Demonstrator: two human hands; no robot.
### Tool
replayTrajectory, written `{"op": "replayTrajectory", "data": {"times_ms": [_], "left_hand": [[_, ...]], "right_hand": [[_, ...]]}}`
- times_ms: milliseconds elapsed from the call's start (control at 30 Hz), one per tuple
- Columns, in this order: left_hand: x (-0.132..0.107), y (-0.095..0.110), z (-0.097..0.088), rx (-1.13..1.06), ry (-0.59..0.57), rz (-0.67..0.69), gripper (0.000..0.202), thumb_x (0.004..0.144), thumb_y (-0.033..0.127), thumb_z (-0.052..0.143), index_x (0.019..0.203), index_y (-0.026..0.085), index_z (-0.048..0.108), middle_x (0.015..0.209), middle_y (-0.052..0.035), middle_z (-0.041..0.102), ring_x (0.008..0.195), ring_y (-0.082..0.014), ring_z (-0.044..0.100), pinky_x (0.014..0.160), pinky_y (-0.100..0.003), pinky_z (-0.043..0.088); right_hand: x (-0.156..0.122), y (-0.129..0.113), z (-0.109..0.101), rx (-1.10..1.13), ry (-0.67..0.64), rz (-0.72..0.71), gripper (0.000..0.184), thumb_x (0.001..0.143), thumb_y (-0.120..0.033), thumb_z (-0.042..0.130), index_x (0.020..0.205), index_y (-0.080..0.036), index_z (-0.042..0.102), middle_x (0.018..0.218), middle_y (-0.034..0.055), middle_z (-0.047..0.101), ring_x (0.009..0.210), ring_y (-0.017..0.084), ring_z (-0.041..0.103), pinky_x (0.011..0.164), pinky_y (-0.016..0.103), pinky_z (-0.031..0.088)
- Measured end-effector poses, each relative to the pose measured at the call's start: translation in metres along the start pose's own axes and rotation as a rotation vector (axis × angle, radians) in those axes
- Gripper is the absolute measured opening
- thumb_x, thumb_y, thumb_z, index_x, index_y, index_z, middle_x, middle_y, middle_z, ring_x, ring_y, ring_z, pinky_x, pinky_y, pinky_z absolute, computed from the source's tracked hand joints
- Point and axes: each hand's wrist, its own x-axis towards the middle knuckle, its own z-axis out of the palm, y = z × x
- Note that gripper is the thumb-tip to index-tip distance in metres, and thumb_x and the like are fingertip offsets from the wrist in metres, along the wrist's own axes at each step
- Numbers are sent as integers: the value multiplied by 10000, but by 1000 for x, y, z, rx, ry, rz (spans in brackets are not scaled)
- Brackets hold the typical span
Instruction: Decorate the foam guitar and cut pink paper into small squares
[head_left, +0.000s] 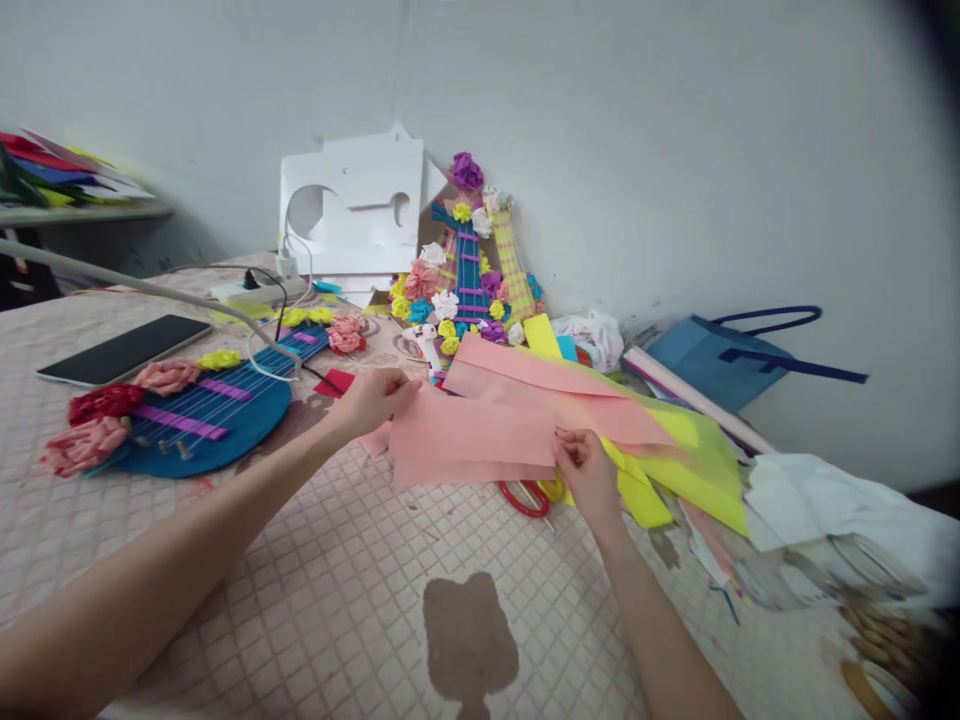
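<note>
A folded sheet of pink crepe paper [472,432] is stretched between my two hands above the quilted table cover. My left hand [379,398] pinches its upper left corner. At the right edge, my right hand [589,470] grips the paper between thumb and fingers. Red-handled scissors [525,498] lie partly hidden beneath the sheet, close to my right hand. Behind it, more pink paper [540,368] rests over yellow crepe paper [697,455]. A white glue gun [426,350] stands just beyond my left hand.
To the left lie a blue paper guitar [255,405] with paper flowers and a dark tablet [124,348]. Flower-covered guitars [469,270] and white cut-out boards [349,235] lean against the wall. A blue bag [712,360] sits at right. A white cable [135,285] crosses the left side.
</note>
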Motion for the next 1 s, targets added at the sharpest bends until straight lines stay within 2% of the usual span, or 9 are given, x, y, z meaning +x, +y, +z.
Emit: {"op": "replayTrajectory", "data": {"times_ms": [100,200,300,433,567,667,767,867,1000], "left_hand": [[-2,2,5,-86,-132,-56,350,730,490,582,811,152,546,627,-21,639,570,-133,582,515,-224,402],[-5,4,5,-28,-229,-26,428,673,509,637,911,160,573,690,-35,681,641,-158,614,524,-221,402],[-7,6,4,11,-280,-1,424,675,508,626,924,166,596,763,-45,693,703,-168,631,561,-228,422],[-8,4,4,17,-337,-1,360,608,363,681,895,161,599,770,-33,673,731,-171,630,614,-237,459],[-8,6,4,7,-331,5,277,630,305,634,864,161,600,739,-27,657,715,-165,621,613,-240,460],[-11,13,1,-63,-321,24,269,662,297,605,895,162,584,766,-30,663,711,-154,620,628,-238,462],[-14,21,-2,-40,-324,104,249,717,277,543,938,183,606,896,-35,678,791,-158,618,675,-239,454],[-17,25,-4,91,-322,165,244,769,264,470,894,216,674,957,-17,690,860,-170,613,720,-238,430],[-16,22,-1,106,-427,159,247,769,305,487,846,217,706,909,-17,709,803,-165,618,682,-219,419]], "right_hand": [[0,0,0,22,13,10,255,785,-388,515,934,-181,504,735,64,652,646,197,614,587,297,479],[-1,-3,-2,27,19,15,258,781,-369,520,954,-178,507,723,50,639,623,185,603,569,284,477],[-2,-10,-4,11,24,9,241,775,-350,520,945,-178,522,734,48,629,615,177,591,563,278,470],[-2,-17,-6,-8,30,-8,210,777,-326,514,928,-182,532,731,39,620,621,171,581,570,274,464],[-5,-27,-6,-11,78,-43,186,787,-311,515,922,-186,541,734,34,620,633,164,579,594,274,471],[-10,-39,-6,-27,159,-139,171,815,-304,501,932,-187,545,772,47,629,642,162,581,611,283,484],[-18,-55,-6,-76,185,-295,153,837,-263,491,965,-198,544,826,63,629,697,175,588,663,314,496],[-25,-71,-3,-81,131,-467,140,843,-194,488,972,-219,537,822,54,615,710,179,585,669,331,497],[-33,-91,8,-18,27,-652,188,831,-115,487,978,-224,532,809,44,605,737,183,576,662,330,490]]}}
